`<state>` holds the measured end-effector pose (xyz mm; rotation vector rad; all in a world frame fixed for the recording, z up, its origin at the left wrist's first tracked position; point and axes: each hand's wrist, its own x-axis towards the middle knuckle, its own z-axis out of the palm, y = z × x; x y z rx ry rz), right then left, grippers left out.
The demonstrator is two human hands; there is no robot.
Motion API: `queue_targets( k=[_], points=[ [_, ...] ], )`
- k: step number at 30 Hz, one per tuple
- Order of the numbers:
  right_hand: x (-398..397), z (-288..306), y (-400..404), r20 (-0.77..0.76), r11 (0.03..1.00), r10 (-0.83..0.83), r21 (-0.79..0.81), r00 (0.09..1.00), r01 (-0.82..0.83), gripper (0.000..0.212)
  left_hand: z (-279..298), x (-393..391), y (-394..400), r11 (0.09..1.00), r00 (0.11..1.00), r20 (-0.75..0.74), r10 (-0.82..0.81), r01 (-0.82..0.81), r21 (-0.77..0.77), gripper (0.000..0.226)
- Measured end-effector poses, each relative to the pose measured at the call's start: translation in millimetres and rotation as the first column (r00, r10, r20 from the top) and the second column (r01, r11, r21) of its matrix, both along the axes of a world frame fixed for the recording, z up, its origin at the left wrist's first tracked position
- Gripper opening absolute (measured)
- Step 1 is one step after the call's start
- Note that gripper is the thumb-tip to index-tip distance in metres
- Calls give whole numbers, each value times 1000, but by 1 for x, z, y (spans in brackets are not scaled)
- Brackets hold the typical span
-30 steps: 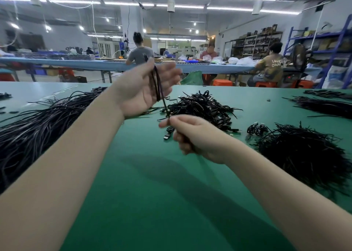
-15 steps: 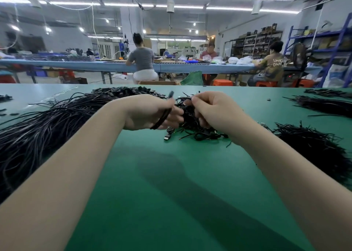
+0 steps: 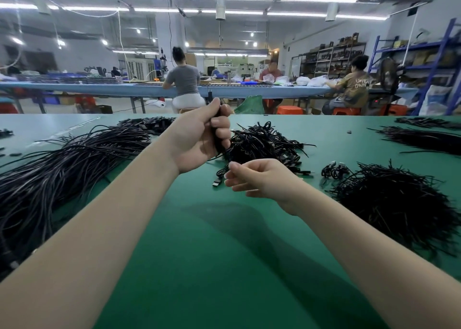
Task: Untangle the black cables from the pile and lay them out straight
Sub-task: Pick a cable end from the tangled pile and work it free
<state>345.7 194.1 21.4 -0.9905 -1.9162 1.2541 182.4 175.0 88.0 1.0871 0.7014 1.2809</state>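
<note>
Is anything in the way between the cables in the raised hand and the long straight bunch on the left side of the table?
Nothing visible blocks it. The left hand grips the black cables, and only bare green table lies between them and the straight bunch. The cables' lower ends still trail toward the tangled pile.

Bare green table (image 3: 224, 266) between both forearms gives open passage toward the near edge. Far end blocked by the tangled cable pile (image 3: 264, 141). Left side walled by long laid-out cables (image 3: 62, 169); right side by a dense cable heap (image 3: 399, 199), small coil (image 3: 334, 171) just beside it.
</note>
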Motion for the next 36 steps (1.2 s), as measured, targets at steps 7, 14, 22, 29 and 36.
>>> queue_targets(
  k=[7, 14, 22, 29, 36],
  points=[
    [-2, 4, 6, -384, 958, -37, -277, 923, -77, 16, -13, 4, 3, 990, 994, -26, -111, 108, -96, 35],
    [-5, -11, 11, -413, 940, -181, -340, 892, 33, 14, -27, 4, 11, 977, 919, -389, 59, -133, -165, 36],
    [-9, -16, 11, -322, 967, -114, -252, 940, 31, 19, -40, 16, 14, 979, 980, -158, 123, -145, -141, 35],
    [-19, -21, 1, -198, 998, -5, -62, 980, -7, 25, -52, 23, 13, 979, 919, -358, 166, -197, -51, 34],
    [-17, -21, 0, -49, 999, -8, 51, 999, 10, 22, -58, 21, 16, 984, 903, -408, 138, -171, -46, 33]
  ],
)
